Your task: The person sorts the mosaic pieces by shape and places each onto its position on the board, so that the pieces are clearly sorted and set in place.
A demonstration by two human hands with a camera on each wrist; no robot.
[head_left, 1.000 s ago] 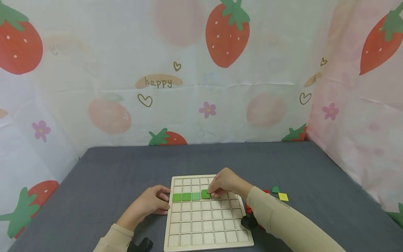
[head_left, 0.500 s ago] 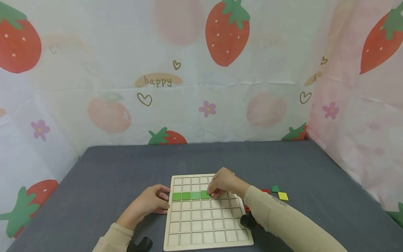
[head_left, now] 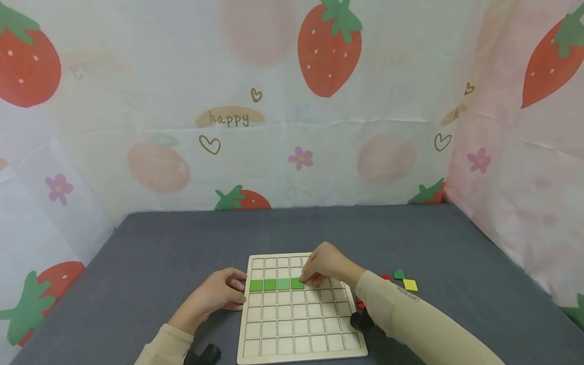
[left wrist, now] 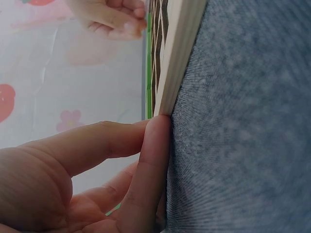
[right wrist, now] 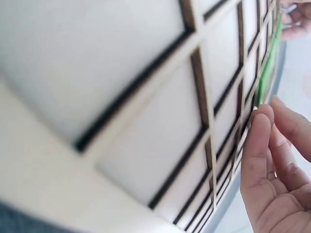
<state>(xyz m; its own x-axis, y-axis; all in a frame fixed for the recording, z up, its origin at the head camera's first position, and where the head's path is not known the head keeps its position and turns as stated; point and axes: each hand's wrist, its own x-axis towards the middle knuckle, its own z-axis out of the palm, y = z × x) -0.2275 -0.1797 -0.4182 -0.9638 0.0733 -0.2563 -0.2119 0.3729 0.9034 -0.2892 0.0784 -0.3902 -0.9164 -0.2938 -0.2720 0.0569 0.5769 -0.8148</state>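
Observation:
A wooden grid board (head_left: 301,360) lies on the grey cloth, with a row of green square tiles (head_left: 270,285) in its third row from the back. My left hand (head_left: 219,290) steadies the board's left edge; in the left wrist view its fingertips press the pale wooden side (left wrist: 181,58). Over the board, my right hand (head_left: 325,263) pinches the right side of the rightmost green tile (head_left: 296,283), which lies in its square. In the right wrist view the thumb and fingertips meet at the end of the green row (right wrist: 266,73).
Right of the board lie a yellow square tile (head_left: 410,285), a dark green piece (head_left: 399,274) and red pieces (head_left: 360,303), partly hidden by the right sleeve (head_left: 410,309). Black wrist gear (head_left: 362,321) sits by the board's right edge. A strawberry-print curtain (head_left: 274,162) closes off the back.
The rightmost green tile, slightly raised and askew a second ago, has gone down into line with the row. My left hand has stayed at the board's edge.

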